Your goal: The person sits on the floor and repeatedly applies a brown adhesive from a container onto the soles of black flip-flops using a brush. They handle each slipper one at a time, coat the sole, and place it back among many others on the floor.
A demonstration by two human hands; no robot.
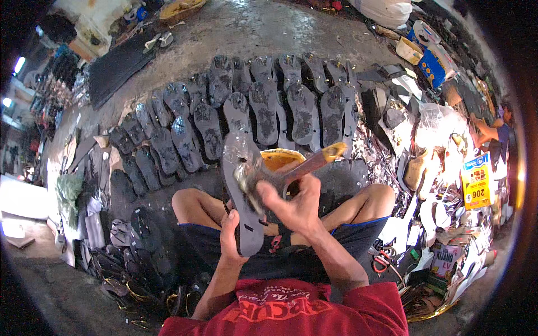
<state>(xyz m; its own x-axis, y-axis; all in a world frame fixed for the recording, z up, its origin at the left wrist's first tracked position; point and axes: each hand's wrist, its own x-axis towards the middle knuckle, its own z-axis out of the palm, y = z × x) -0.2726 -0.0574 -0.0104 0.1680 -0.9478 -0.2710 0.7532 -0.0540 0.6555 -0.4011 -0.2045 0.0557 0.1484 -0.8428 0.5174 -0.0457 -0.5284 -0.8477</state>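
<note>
Upright in my left hand (pixel 228 241) is a grey sandal sole (pixel 249 238), my fingers wrapped round its near part. My right hand (pixel 294 207) grips a brush (pixel 314 163) with a yellow-tipped handle. Its blurred head lies against the sole's face, where a wet, shiny patch shows. Behind the right hand is a yellow-rimmed pot (pixel 280 158), partly hidden by the hand and brush. Beyond stand several rows of dark soles (pixel 263 112) with glossy smears on top.
My crossed legs (pixel 196 210) frame the work. Scraps and offcuts (pixel 431 185) pile up on the right, with a yellow packet (pixel 476 182) and a blue-and-white sack (pixel 437 67). More dark footwear (pixel 148 241) lies at the left. Another person's arm (pixel 485 129) shows at the far right.
</note>
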